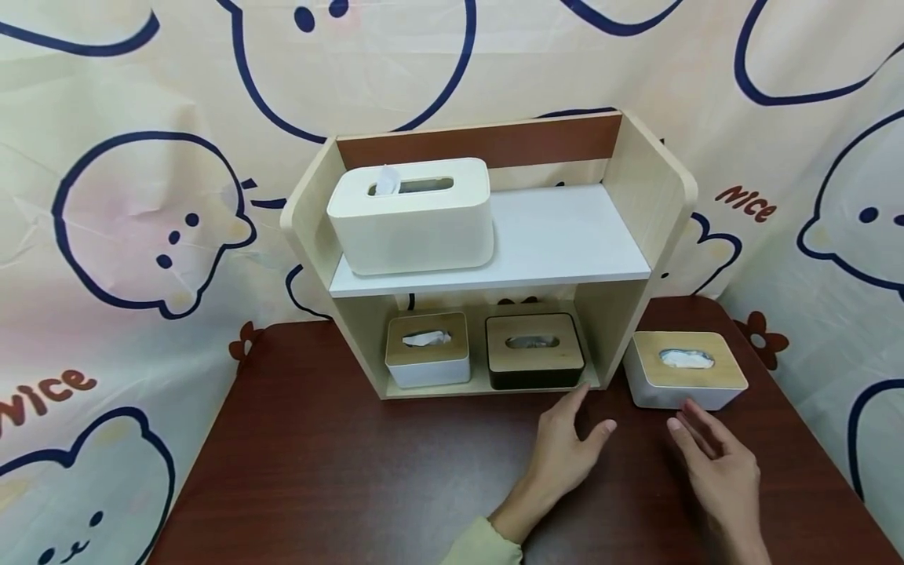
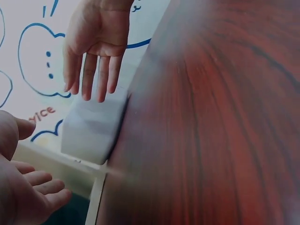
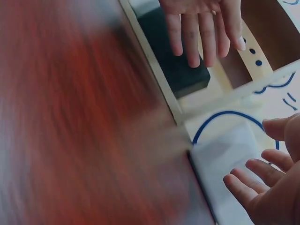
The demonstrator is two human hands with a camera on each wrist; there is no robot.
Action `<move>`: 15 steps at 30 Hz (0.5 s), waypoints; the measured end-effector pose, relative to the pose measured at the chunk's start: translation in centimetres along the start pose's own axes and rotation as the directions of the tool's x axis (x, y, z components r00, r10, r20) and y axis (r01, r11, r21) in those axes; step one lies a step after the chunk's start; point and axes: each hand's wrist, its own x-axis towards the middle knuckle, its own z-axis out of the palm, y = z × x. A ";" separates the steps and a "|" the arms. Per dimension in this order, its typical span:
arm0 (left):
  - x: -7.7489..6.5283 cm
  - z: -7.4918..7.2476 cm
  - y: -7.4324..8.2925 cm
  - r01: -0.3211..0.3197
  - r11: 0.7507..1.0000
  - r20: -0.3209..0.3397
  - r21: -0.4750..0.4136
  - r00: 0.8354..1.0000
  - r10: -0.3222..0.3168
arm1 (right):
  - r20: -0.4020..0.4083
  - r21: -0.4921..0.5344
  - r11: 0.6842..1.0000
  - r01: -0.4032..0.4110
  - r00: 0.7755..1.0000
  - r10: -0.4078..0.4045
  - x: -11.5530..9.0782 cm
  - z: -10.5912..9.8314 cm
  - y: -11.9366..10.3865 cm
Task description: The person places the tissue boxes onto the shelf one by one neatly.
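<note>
My left hand [image 1: 565, 451] is over the table just before the shelf's lower level, thumb spread away from the fingers. Nearest to it stands a tissue box with a wooden lid and black base [image 1: 534, 367]; nothing is in the hand. My right hand [image 1: 723, 475] is at the front of a white tissue box with a wooden lid [image 1: 653, 392], its fingertips overlapping the box's front edge in the head view. In the right wrist view the right hand [image 3: 269, 178] has its fingers extended beside that white box [image 3: 225, 157].
The two-level shelf [image 1: 664, 188] stands at the back of the dark wood table [image 1: 318, 471]. A large white tissue box [image 1: 424, 239] sits on its upper level, left side. Below is another white box with a wooden lid [image 1: 428, 369]. A cartoon-printed curtain [image 1: 141, 353] hangs behind.
</note>
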 end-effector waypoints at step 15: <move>2.6 4.4 0.9 0.068 0.996 0.040 0.050 0.997 -0.070 | -0.158 -0.237 0.966 -0.100 0.985 0.063 4.0 -3.6 1.7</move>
